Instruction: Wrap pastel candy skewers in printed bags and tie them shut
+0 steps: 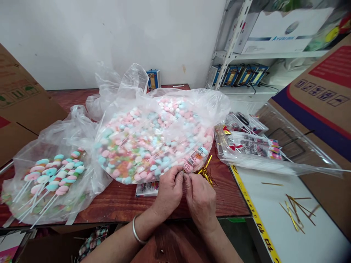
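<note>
My left hand [170,186] and my right hand [201,195] meet at the table's front, thumbs and fingers pinched together at the lower end of a small printed bag of marshmallows [196,159]. The fingers cover whatever is at the bag's neck. Just beyond them lies a large clear plastic bag [153,142] full of pink, blue and white marshmallows. Gold twist ties [205,172] lie in a bunch beside my right hand. Part of a stack of printed wrappers [147,189] shows under the large bag's edge.
Twisted marshmallow sticks [53,175] lie on plastic at left. A clear tray [246,148] of packed sticks stands at right. Loose gold ties [297,212] lie on the white surface. Cardboard boxes [24,91] flank both sides; a metal shelf [233,40] stands behind.
</note>
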{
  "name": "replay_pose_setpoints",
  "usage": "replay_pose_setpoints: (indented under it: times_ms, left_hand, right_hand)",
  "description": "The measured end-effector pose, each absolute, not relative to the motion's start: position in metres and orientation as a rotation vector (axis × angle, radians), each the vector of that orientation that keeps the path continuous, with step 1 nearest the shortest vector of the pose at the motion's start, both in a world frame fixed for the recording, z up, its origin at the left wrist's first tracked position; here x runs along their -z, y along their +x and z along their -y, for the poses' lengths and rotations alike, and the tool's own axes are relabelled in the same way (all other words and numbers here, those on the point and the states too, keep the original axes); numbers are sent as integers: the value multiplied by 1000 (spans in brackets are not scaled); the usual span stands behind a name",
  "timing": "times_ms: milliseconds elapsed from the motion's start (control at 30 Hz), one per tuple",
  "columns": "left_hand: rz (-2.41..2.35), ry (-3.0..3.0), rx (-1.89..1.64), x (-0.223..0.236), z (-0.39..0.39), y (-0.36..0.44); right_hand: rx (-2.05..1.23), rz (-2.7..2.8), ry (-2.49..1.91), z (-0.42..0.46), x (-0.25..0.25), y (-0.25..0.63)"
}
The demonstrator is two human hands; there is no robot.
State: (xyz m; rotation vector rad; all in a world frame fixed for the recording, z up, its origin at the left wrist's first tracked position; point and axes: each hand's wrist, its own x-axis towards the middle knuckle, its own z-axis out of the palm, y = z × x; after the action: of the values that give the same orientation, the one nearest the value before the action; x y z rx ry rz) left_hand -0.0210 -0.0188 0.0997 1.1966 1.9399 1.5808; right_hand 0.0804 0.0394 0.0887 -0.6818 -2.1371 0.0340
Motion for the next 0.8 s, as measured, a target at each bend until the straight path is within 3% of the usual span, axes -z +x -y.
replay_pose_setpoints:
  times_ms: [233,400,800]
  left_hand:
    - [-1295,705,-1683,-105,15,-15]
    - [-880,639,-1565,-119,18,-25]
    - [-1542,1608,-1327,-156,43,-38]
  right_hand:
    - [-130,2093,-640,-42,-99,82]
    - [-349,2124,-487,-40,-110,99]
    - [-1683,1614,-808,-38,-114,129]
